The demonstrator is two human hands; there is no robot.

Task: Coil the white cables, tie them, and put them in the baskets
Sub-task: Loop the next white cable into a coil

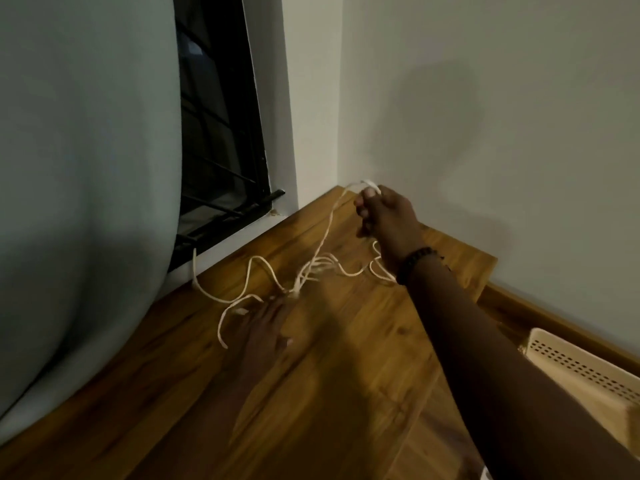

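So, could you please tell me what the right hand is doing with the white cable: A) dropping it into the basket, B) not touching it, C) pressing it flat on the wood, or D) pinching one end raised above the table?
D: the right hand pinches an end of the white cable above the wooden table.

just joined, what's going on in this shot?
A person is sorting out a tangle of white cables on a wooden table in a room corner. The right hand is raised near the wall, pinching one cable end so a strand runs up from the pile. The left hand, blurred, is low on the table at the tangle; its grip is unclear. Nothing is coiled or tied yet. A perforated cream basket sits at the right edge, with no cable visible in it.
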